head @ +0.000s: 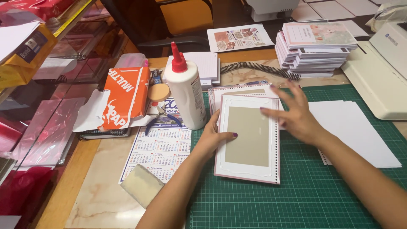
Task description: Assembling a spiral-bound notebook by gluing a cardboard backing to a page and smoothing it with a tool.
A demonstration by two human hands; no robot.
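Grey board sits glued in the middle of a white, pink-edged cover sheet (248, 140), which lies flat on the green cutting mat (296, 199) near the front of the desk (97, 199). A bead of wet white glue runs round the border of the sheet, and a row of punched holes lines its right edge. It looks light and fairly stiff where the board backs it, floppier at the margins; I judge it best taken by the bare outer edges or pressed on the dry grey centre, since the glue line would smear and stick to fingers.

The left hand (214, 138) rests against the sheet's left edge, fingers curled lightly onto it with the thumb on top, a shallow grip that steadies rather than lifts. The right hand (296, 114) hovers spread wide and flat over the sheet's upper right corner, holding nothing; whether its fingertips actually touch the paper is hard to tell.

Left of the mat lie a pale sponge block (142, 185) and a printed calendar sheet (159, 148). Beyond stand a white glue bottle (186, 91) with a red nozzle, blue-handled pliers (163, 118), and a torn orange paper wrapper (121, 99). Loose white sheets (356, 131) lie to the right. Farther back are a black spiral coil (258, 70), a stack of printed booklets (316, 48) and a cream binding machine (381, 72).
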